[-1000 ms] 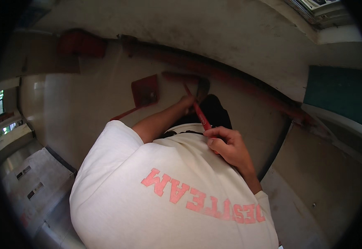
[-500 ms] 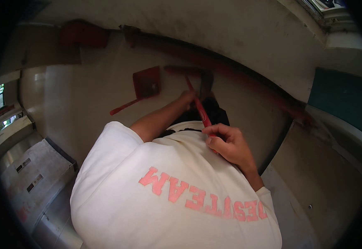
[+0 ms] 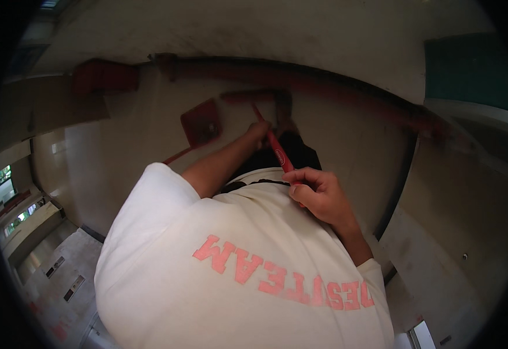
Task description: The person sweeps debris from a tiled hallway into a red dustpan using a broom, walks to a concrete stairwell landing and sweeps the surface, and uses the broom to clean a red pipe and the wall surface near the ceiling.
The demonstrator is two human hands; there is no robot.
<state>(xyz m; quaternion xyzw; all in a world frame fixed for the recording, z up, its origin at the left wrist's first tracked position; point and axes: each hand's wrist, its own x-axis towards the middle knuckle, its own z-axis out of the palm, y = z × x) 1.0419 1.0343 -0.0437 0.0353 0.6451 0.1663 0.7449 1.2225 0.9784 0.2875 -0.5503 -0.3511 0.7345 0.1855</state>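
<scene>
Head view, looking steeply down over a cream T-shirt (image 3: 219, 273) with red lettering.

Far left: a red square plate (image 3: 201, 123) with a thin red handle running down-left lies on the pale floor (image 3: 120, 151), well apart from both hands.

Centre: left hand (image 3: 258, 135) reaches forward and down, fingers curled around the far part of a red rod-like tool (image 3: 274, 145). Whether they pinch it or merely steady it cannot be told; the area is blurred. The tool's far tip points toward a dark red pipe (image 3: 324, 81) that runs along the foot of the wall, just beside a short red fitting (image 3: 248, 96).

Right of centre: right hand (image 3: 318, 192) holds the near end of the tool against the shirt, fingers wrapped and pressed together round the shaft, thumb across the top.

Judgement: the tool is being worked at the fitting. To do it well, keep the right-hand grip firm and close to the body, let the left hand guide the tip only, and keep the shaft in line with the fitting so it does not slip off.
</scene>
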